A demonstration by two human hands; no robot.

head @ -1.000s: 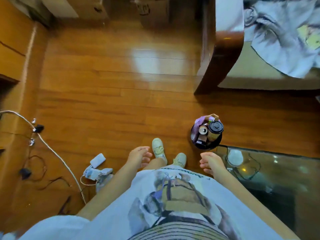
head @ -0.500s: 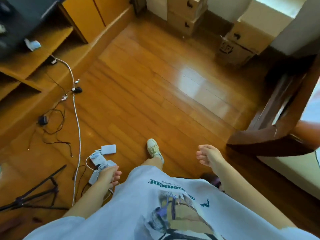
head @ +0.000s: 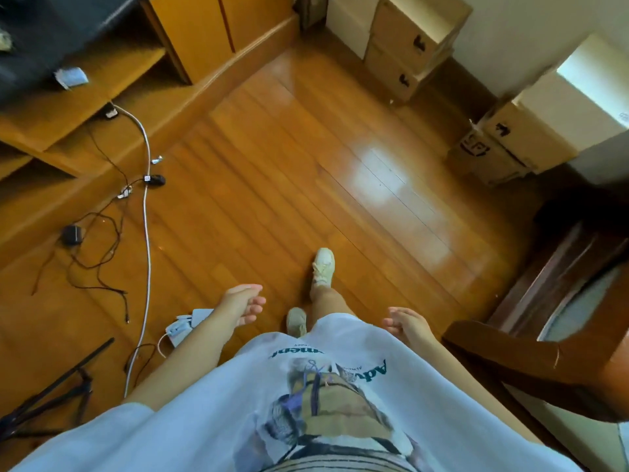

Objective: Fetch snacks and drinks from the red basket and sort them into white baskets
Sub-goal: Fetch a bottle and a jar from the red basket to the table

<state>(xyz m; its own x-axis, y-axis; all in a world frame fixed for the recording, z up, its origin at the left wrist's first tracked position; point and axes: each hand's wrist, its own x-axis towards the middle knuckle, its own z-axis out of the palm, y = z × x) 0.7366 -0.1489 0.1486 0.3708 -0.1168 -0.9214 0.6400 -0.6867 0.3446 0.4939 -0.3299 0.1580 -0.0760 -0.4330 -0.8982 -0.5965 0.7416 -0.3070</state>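
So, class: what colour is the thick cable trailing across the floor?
White: the cable shows best in the head view, left side.

No task basket or snack in view.

At the bottom of the frame, a white printed shirt (head: 306, 413) fills the view. The left hand (head: 242, 301) and right hand (head: 408, 327) hang loose and hold nothing above the wooden floor (head: 272, 185). Cables (head: 146, 212) trail at left; cardboard boxes (head: 408, 42) stand at upper right, a dark wooden chair arm (head: 531, 362) at lower right.
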